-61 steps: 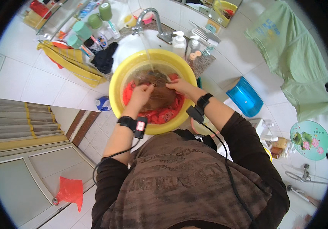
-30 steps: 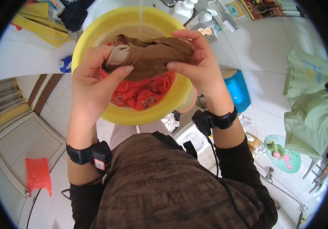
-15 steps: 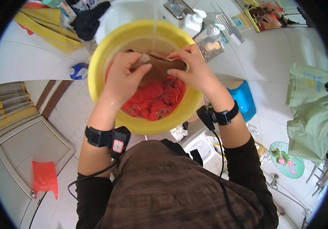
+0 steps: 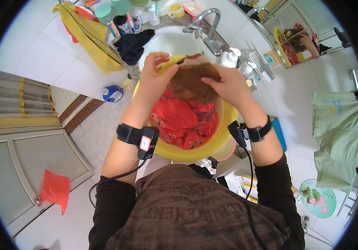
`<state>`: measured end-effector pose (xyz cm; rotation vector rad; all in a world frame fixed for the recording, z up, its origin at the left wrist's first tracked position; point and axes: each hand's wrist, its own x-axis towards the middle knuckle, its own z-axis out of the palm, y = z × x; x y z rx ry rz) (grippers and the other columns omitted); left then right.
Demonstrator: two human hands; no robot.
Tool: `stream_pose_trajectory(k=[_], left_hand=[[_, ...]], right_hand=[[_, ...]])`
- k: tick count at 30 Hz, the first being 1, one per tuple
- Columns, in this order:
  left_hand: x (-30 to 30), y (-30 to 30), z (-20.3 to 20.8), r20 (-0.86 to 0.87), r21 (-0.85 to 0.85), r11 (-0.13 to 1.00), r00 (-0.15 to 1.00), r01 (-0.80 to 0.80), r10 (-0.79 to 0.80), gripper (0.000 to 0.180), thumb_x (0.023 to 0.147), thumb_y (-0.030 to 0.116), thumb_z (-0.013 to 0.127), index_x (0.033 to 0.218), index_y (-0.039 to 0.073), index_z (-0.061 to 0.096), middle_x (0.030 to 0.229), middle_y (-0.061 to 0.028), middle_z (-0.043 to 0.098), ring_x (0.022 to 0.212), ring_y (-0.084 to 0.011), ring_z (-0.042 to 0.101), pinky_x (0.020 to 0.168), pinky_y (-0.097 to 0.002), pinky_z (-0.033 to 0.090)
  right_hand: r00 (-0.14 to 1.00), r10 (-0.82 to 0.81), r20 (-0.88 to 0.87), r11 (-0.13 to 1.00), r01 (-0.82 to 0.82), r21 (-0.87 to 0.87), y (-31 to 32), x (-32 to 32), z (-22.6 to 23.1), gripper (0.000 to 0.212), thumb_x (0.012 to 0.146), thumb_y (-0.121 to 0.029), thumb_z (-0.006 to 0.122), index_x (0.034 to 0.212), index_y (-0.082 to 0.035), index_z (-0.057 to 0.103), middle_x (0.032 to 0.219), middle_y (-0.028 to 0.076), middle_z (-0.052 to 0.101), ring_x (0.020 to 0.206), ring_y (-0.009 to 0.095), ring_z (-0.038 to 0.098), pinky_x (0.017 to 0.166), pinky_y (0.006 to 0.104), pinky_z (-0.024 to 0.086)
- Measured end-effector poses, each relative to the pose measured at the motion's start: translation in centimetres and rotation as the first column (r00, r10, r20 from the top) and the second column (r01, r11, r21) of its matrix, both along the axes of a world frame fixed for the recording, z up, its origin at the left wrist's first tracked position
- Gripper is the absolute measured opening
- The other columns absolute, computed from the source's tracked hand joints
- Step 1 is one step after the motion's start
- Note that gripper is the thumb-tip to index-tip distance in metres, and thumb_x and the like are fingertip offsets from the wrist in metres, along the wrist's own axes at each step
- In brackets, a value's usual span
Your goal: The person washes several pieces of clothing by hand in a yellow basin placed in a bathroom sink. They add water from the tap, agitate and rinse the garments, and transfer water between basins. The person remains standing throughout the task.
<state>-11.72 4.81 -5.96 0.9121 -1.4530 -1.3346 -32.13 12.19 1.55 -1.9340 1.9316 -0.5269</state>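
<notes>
A thin brown cloth garment (image 4: 193, 83), its exact kind unclear, hangs above the yellow basin (image 4: 179, 155). My right hand (image 4: 231, 85) grips its right side, with the thumb on the front and the other fingers hidden behind. At the garment's upper left edge is my left hand (image 4: 156, 77), its fingers spread and its thumb tip close to the fabric; whether they touch is unclear. Wet red clothes (image 4: 177, 118) with small printed figures lie in the basin below.
Behind the basin is a white sink (image 4: 162, 41) with a chrome faucet (image 4: 212, 31). Pump bottles (image 4: 230, 57) stand to its right. A black cloth (image 4: 134, 46) and a yellow towel (image 4: 88, 37) lie at left. A blue bottle (image 4: 113, 94) is lower left.
The brown garment has come up out of the basin and is spread wider. My left fingers have parted from their pinch. The view has shifted, showing the sink and faucet.
</notes>
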Motion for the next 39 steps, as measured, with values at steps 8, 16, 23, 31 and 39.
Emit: stream_pose_trajectory(k=[8, 16, 23, 31, 39], left_hand=[[-2.1, 4.0, -12.3, 0.842, -0.23, 0.942, 0.535, 0.244, 0.067, 0.08, 0.072, 0.044, 0.073, 0.134, 0.004, 0.042, 0.135, -0.0194, 0.044, 0.129, -0.0384, 0.035, 0.106, -0.0509, 0.028], [-1.3, 7.6, -12.4, 0.942, -0.008, 0.846, 0.289, 0.532, -0.173, 0.073, 0.072, 0.058, 0.063, 0.124, 0.008, 0.057, 0.126, -0.0183, 0.055, 0.122, -0.0338, 0.045, 0.104, -0.0498, 0.029], [0.0, 7.2, -9.3, 0.885, 0.198, 0.907, 0.33, 0.373, -0.329, 0.059, 0.076, 0.04, 0.07, 0.125, 0.012, 0.055, 0.128, -0.0165, 0.053, 0.124, -0.0327, 0.043, 0.1, -0.0499, 0.033], [-3.8, 2.6, -10.0, 0.971, 0.078, 0.873, 0.163, 0.482, -0.177, 0.125, 0.053, 0.06, 0.08, 0.15, 0.021, 0.011, 0.156, -0.0123, 0.003, 0.142, -0.0385, 0.006, 0.108, -0.059, 0.019], [-4.6, 2.2, -13.8, 0.97, 0.164, 0.866, 0.083, 0.472, -0.229, 0.123, 0.057, 0.057, 0.08, 0.149, 0.016, 0.01, 0.156, -0.0146, -0.003, 0.142, -0.0413, 0.003, 0.109, -0.0594, 0.021]], right_hand=[[0.997, -0.062, -0.048, 0.997, 0.06, -0.038, 0.8, 0.8, 3.2, 0.033, 0.082, -0.034, 0.065, 0.106, -0.011, 0.064, 0.082, 0.015, 0.066, 0.077, 0.036, 0.063, 0.067, 0.042, 0.05], [0.93, 0.044, 0.365, 0.999, -0.028, -0.047, -0.7, 0.6, -10.5, 0.039, 0.082, -0.03, 0.067, 0.109, -0.002, 0.06, 0.094, 0.019, 0.066, 0.092, 0.036, 0.062, 0.081, 0.0408, 0.049], [0.976, -0.173, -0.133, 0.979, 0.185, 0.089, 0.5, 0.0, -17.3, 0.075, 0.086, -0.034, 0.063, 0.142, -0.003, 0.024, 0.138, 0.026, 0.034, 0.122, 0.043, 0.041, 0.099, 0.0496, 0.037], [0.966, 0.04, -0.257, 0.936, 0.054, 0.347, 0.8, 1.6, -17.2, 0.084, 0.08, -0.048, 0.065, 0.148, -0.031, 0.019, 0.155, 0.015, 0.01, 0.139, 0.041, 0.015, 0.105, 0.0645, 0.019], [0.99, 0.064, -0.124, 0.903, -0.005, 0.43, -0.1, 0.7, -21.0, 0.082, 0.08, -0.042, 0.066, 0.147, -0.031, 0.02, 0.153, 0.017, 0.015, 0.135, 0.044, 0.026, 0.104, 0.0622, 0.025]])
